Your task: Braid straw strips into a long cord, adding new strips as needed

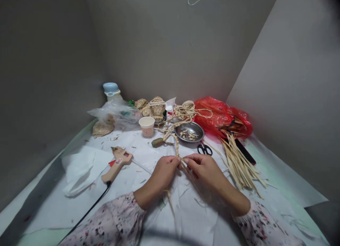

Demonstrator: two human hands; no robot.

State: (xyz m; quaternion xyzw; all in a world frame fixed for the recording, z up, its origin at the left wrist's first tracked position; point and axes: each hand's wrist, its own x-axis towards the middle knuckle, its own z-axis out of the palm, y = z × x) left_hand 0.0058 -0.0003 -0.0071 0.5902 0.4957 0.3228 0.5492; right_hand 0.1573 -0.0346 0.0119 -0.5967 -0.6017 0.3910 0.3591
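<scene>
Worktop (288,177), mostly under white paper sheeting (196,223). Toward its left edge: a crumpled white sheet (79,171). Farther back, near the far left corner, a woven straw piece (102,129) partly under a clear plastic bag (120,109); blue-capped bottle (111,91) behind. Nearer, a beige hot glue gun (120,162) on its side, nozzle toward the far edge, glue stick (142,166) out of its rear, black cord (89,210) running to the near edge. Printed paper cup (147,127) upright; coiled straw braids (157,107) behind it, along the far edge. Olive roll (157,143) with a green end lies before the cup.

Left hand (166,169), mid-worktop: thumb and fingers closed on the near end of a plaited straw braid (177,146), which runs back toward the far edge. Right hand (204,168) just beside, thumb and forefinger pinching loose strands at the same end.

Beyond it, steel bowl (192,140) with straw scraps; black-handled scissors (204,149) beside. Red plastic bag (212,111) by the far right corner, pale straw bundle (239,164) fanning toward the near edge, a black flat object (245,152) alongside.
</scene>
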